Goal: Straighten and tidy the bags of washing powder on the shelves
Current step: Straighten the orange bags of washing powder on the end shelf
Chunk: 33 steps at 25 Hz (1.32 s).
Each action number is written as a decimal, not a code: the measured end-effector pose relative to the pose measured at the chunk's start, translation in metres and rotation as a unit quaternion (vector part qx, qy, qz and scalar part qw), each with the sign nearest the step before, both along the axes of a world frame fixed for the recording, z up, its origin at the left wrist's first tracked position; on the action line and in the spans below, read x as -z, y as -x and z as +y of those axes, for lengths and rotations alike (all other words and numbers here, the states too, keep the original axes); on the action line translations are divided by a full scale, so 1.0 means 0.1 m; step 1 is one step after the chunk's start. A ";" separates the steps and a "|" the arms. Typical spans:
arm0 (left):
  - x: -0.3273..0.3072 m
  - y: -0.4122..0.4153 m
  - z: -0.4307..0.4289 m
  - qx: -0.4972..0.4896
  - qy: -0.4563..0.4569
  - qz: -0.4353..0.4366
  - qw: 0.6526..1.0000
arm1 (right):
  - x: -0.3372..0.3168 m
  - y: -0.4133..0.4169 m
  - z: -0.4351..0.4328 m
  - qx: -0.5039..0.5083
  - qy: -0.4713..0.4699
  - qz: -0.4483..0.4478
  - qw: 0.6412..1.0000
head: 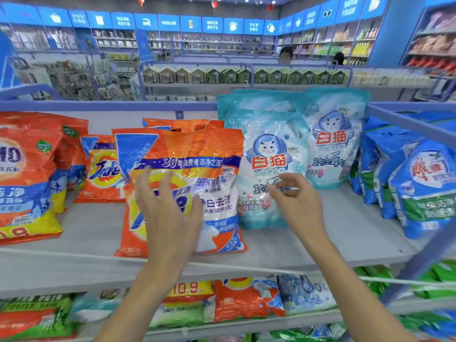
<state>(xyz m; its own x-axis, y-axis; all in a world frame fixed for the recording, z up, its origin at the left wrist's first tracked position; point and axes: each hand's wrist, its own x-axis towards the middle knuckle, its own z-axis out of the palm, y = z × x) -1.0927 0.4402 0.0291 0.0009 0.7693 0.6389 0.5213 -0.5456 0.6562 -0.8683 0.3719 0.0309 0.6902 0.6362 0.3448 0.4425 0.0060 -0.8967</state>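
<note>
Big orange bag [197, 154] of washing powder stands at the middle of the top shelf [74, 233], near the front edge, leaning back on another orange bag behind it. Left grip [167, 211] sits flat in front of its lower face, fingers straight and spread, holding nothing; contact can't be told. Pale teal cat bag [269, 149] at 3 o'clock, touching the orange bag's side. Right grip [296, 201] is in front of its lower part, fingers loosely half curled, thumb and forefinger apart, nothing held. Second teal bag [333, 144] at 2 o'clock. Small orange bag [103, 169] at 9 o'clock, large red-orange bag [24, 174] beyond it. Blue bags [419, 181] far at 3 o'clock. Mixed bags on lower shelf [246, 324] at 6 o'clock.
</note>
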 end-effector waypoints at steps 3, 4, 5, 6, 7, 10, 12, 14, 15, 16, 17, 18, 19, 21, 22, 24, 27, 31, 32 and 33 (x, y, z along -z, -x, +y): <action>-0.06 -0.67 -0.27 0.118 -0.021 -0.018 0.993 | 0.09 -0.53 -0.12 0.064 0.055 -0.089 0.992; -0.09 -0.89 -0.31 0.153 0.026 -0.027 0.988 | 0.09 -0.67 -0.10 0.037 0.066 -0.075 0.994; -0.12 -1.10 -0.32 0.162 0.066 -0.018 0.984 | 0.07 -0.77 -0.05 -0.014 0.059 -0.020 0.998; -0.13 -1.27 -0.29 0.139 0.098 0.001 0.985 | 0.05 -0.83 0.01 -0.078 0.044 0.058 0.994; -0.13 -1.43 -0.24 0.104 0.126 0.013 0.986 | 0.05 -0.88 0.07 -0.136 0.039 0.127 0.982; -0.09 -1.61 -0.19 0.040 0.143 0.015 0.989 | 0.09 -0.97 0.21 -0.198 0.008 0.233 0.952; 0.00 -1.64 -0.21 0.038 0.142 0.006 0.989 | 0.12 -1.00 0.22 -0.204 -0.012 0.268 0.942; 0.10 -1.63 -0.20 0.042 0.141 -0.006 0.989 | 0.14 -1.02 0.19 -0.197 -0.038 0.306 0.931; 0.12 -1.61 -0.20 0.044 0.142 -0.018 0.989 | 0.14 -1.04 0.17 -0.197 -0.053 0.323 0.924; 0.13 -1.60 -0.19 0.049 0.143 -0.031 0.988 | 0.14 -1.06 0.14 -0.201 -0.070 0.334 0.918; 0.11 -1.60 -0.18 0.056 0.143 -0.042 0.987 | 0.13 -1.09 0.12 -0.204 -0.085 0.335 0.916; 0.09 -1.60 -0.16 0.065 0.144 -0.052 0.986 | 0.11 -1.12 0.11 -0.207 -0.098 0.332 0.915; 0.07 -1.62 -0.13 0.075 0.147 -0.063 0.984 | 0.09 -1.16 0.11 -0.208 -0.107 0.328 0.915; 0.01 -1.67 -0.09 0.090 0.167 -0.079 0.979 | 0.05 -1.21 0.12 -0.203 -0.124 0.333 0.912; 0.00 -1.67 -0.04 0.107 0.189 -0.087 0.972 | 0.05 -1.24 0.12 -0.201 -0.131 0.338 0.910; 0.00 -1.66 0.01 0.193 0.252 -0.102 0.943 | 0.05 -1.36 0.06 -0.185 -0.140 0.345 0.910; 0.09 -1.87 -0.01 0.279 0.314 -0.071 0.905 | 0.03 -1.75 -0.12 -0.125 -0.138 0.313 0.931; -0.01 -2.48 0.00 0.273 0.301 -0.093 0.909 | 0.03 -2.13 -0.21 -0.031 -0.124 0.240 0.962; -0.04 -2.61 0.03 0.256 0.301 -0.095 0.913 | 0.03 -2.17 -0.17 -0.007 -0.124 0.232 0.965; -0.05 -2.69 0.07 0.230 0.297 -0.092 0.922 | 0.03 -2.20 -0.10 0.015 -0.124 0.223 0.967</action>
